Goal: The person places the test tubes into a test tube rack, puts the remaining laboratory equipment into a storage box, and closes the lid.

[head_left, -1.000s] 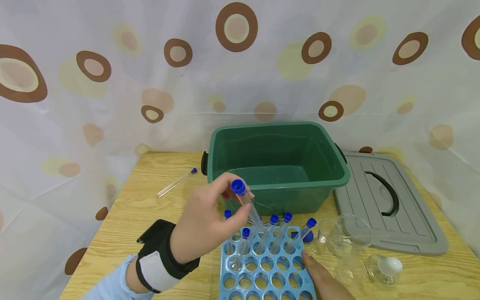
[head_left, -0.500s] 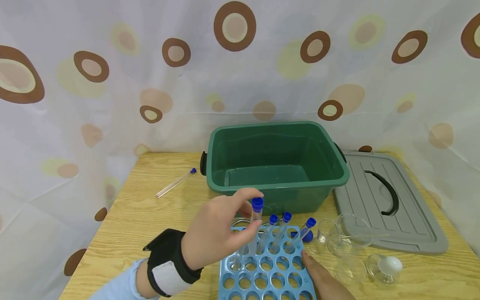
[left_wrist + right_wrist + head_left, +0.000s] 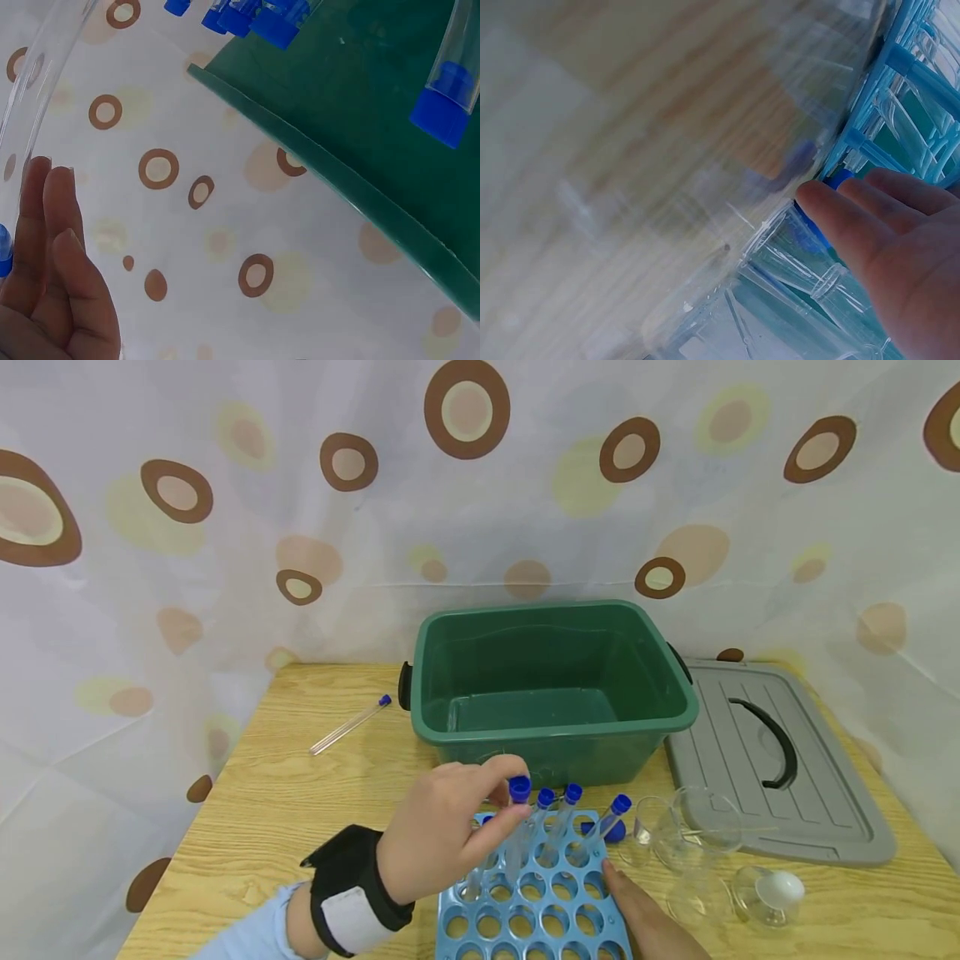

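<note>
My left hand [image 3: 446, 827] pinches a blue-capped test tube [image 3: 519, 790] near its cap, with thumb and index finger. The tube stands nearly upright, its lower end over or in a hole of the light blue test tube rack [image 3: 543, 905]. In the left wrist view, the clear tube [image 3: 37, 90] runs beside the fingers of my left hand [image 3: 56, 277]. Several other blue-capped tubes lean in the rack's back rows. My right hand [image 3: 648, 917] rests against the rack's right side. Its fingers look straight in the right wrist view, touching the rack's side [image 3: 855, 112].
Behind the rack stands a green bin [image 3: 555, 737], its grey lid [image 3: 720, 760] lying to the right. Clear glassware [image 3: 697, 835] and a white-capped glass vessel [image 3: 780, 890] sit right of the rack. A blue bulb [image 3: 615, 832] lies behind it. Another capped tube [image 3: 348, 727] lies at left.
My left hand has moved right and down with the test tube, which has gone from tilted above the rack to nearly upright at a hole. The right hand stays put.
</note>
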### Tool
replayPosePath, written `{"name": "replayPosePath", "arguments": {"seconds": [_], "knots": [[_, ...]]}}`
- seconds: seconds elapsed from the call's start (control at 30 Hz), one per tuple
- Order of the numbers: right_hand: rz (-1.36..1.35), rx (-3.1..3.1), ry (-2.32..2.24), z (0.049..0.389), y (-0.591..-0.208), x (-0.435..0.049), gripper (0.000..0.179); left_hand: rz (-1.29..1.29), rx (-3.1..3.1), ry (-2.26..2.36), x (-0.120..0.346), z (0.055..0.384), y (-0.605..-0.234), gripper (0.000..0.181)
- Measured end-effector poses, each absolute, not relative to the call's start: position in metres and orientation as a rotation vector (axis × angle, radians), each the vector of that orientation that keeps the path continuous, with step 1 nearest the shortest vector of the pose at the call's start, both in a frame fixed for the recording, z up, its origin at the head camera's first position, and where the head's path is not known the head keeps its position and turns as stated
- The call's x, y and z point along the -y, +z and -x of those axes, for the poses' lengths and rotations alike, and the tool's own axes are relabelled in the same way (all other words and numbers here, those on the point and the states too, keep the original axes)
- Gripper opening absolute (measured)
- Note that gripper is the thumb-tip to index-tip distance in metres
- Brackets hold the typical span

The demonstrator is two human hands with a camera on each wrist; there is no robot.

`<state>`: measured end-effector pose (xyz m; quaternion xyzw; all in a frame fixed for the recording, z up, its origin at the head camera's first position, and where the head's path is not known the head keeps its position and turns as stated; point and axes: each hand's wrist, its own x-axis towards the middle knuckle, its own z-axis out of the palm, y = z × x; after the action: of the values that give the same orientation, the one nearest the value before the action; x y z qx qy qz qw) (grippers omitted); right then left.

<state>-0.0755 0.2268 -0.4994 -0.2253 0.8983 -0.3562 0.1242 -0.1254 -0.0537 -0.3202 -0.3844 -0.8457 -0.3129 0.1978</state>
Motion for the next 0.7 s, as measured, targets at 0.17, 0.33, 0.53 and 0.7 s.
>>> {"name": "replayPosePath", "arguments": {"seconds": [0.17,0.33,0.53,0.7], "knots": [[0.675,-2.681,-0.976,0.074,-0.501,-0.226,0.103,1.049,2.407,-0.862,0.052,0.125,-0.323,0.020],[0.697,-2.722,-0.949,0.074,-0.502,-0.226,0.102,1.039,2.445,-0.850,0.051,0.125,-0.327,0.020],[0.692,-2.711,-0.957,0.075,-0.502,-0.227,0.102,1.046,2.463,-0.843,0.051,0.126,-0.332,0.017],[0.681,-2.676,-0.951,0.074,-0.501,-0.227,0.103,1.050,2.481,-0.854,0.053,0.126,-0.337,0.016]]}}
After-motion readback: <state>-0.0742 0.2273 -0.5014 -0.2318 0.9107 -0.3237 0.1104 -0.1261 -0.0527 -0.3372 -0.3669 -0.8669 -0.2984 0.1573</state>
